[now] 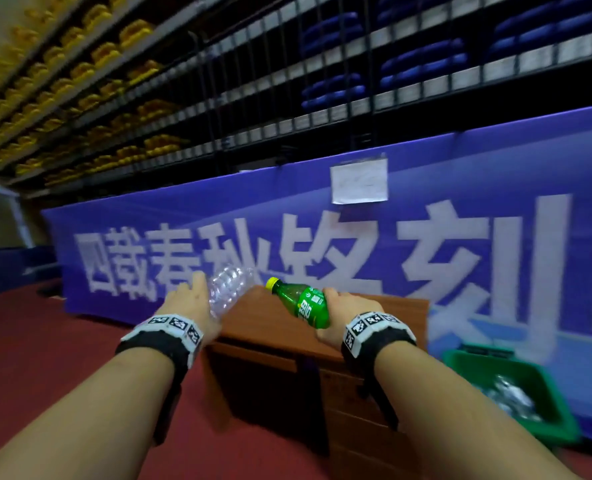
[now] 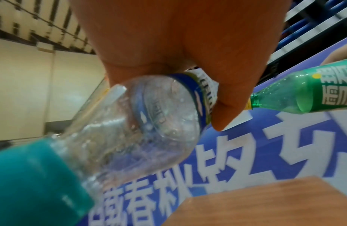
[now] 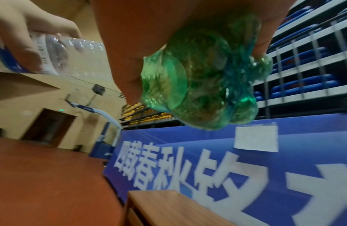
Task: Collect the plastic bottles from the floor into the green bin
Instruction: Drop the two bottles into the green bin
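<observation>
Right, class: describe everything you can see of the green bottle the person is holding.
The green bottle is see-through green plastic with a yellow cap and a green label bearing white characters. Its lumpy, petal-shaped base shows in the right wrist view. The right hand holds it around the lower body, tilted, with the cap pointing up and left, in the air above a wooden desk. Nothing else touches it.

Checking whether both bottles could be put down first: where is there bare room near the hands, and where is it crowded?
Bare: the cabinet top under both hands, between the banner and its front edge; and the red floor left of the cabinet. Crowded: the green bin at right already holds clear bottles. The left hand grips the clear bottle, the right hand the green bottle.
</observation>
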Demonstrator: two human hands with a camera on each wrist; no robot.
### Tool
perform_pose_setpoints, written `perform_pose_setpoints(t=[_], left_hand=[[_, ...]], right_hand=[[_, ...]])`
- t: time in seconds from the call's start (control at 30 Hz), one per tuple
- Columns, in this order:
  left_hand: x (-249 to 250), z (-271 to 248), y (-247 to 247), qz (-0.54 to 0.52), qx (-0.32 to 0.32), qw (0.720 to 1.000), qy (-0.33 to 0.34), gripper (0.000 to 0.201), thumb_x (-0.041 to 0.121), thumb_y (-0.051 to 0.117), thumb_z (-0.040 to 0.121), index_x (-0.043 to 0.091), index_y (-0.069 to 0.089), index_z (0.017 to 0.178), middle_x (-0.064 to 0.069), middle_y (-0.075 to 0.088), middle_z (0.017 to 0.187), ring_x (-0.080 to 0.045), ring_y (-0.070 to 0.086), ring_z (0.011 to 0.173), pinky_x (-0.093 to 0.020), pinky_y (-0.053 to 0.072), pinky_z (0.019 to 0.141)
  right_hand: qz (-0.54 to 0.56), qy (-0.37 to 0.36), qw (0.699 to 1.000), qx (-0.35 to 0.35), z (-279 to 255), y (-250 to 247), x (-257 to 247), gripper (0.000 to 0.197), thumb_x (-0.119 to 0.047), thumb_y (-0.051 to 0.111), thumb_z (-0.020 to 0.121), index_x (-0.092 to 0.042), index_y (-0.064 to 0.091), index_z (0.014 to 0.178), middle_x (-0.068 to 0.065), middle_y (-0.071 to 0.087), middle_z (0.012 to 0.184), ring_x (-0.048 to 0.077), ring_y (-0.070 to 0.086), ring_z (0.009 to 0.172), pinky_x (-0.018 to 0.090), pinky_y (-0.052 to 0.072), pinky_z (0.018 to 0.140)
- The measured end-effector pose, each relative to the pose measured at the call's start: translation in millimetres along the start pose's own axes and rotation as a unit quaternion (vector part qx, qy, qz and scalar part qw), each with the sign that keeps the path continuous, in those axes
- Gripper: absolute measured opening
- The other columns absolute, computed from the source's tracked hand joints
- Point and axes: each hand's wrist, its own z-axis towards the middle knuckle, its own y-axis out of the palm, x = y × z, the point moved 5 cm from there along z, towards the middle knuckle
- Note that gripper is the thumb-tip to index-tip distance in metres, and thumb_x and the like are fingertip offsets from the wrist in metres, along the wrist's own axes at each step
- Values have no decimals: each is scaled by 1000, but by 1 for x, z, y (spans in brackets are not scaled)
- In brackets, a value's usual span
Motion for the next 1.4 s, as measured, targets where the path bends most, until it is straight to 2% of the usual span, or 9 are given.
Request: perform_pose_setpoints(t=[0.13,0.3,0.47,0.57,0.77,0.93,1.07,1.2,1.4], left_hand=[[104,36,37,-10,-27,994,106,72,31,69,72,22,26,129,-16,51,113,-40,52,107,-43,48,87],[197,58,93,-69,-74,973,207,69,33,68,75,28,25,129,-7,46,96,-31,55,86,-41,51,74],[252,71,148,-93,-118,946,287,70,34,69,79,32,22,130,-8,51,107,-31,59,95,-48,55,80],[261,91,170,-83,-118,939,311,78,40,67,84,36,14,140,-11,49,119,-33,58,104,-48,55,82],[274,139,208,-77,-123,926,349,91,45,64,87,37,1,152,-13,40,143,-34,50,122,-46,53,88],[312,141,250,-56,-154,902,399,95,51,60,88,37,-8,153,-16,39,143,-35,47,126,-48,52,92],[366,148,275,-62,-167,886,427,95,52,59,89,34,-9,153,-16,40,141,-35,50,123,-46,52,92],[425,162,299,-58,-191,879,434,96,54,56,90,36,-15,152,-16,42,140,-33,56,116,-42,53,87],[533,210,327,-78,-198,900,379,95,56,54,89,33,-12,153,-17,37,146,-36,52,122,-47,50,93]], right_hand=[[-63,96,993,-4,-13,-11,87,54,-50,63,78,-24,42,121,2,63,110,27,65,98,35,45,70],[-89,224,970,-4,-37,-12,167,55,-52,64,78,-24,41,120,0,63,105,26,65,93,33,46,68],[-142,311,939,-44,-61,8,214,56,-51,62,81,-25,40,124,1,60,110,27,63,96,34,43,67],[-177,341,920,-81,-58,24,224,60,-49,64,82,-23,37,129,2,60,112,29,64,96,34,45,67],[-174,386,903,-75,-29,49,230,62,-52,66,81,-22,38,128,3,59,110,28,63,92,35,45,64],[-164,426,887,-64,-20,63,251,62,-53,69,80,-20,41,124,4,49,112,30,60,89,36,43,64],[-141,477,867,-36,-17,69,298,64,-52,72,79,-19,43,125,3,30,104,28,53,87,38,42,64],[-139,491,859,-47,-6,75,360,68,-55,70,79,-19,42,129,5,42,114,29,54,108,39,45,73],[-122,480,865,-80,37,68,484,62,-48,67,82,-17,43,130,7,44,120,31,56,108,40,46,75]])
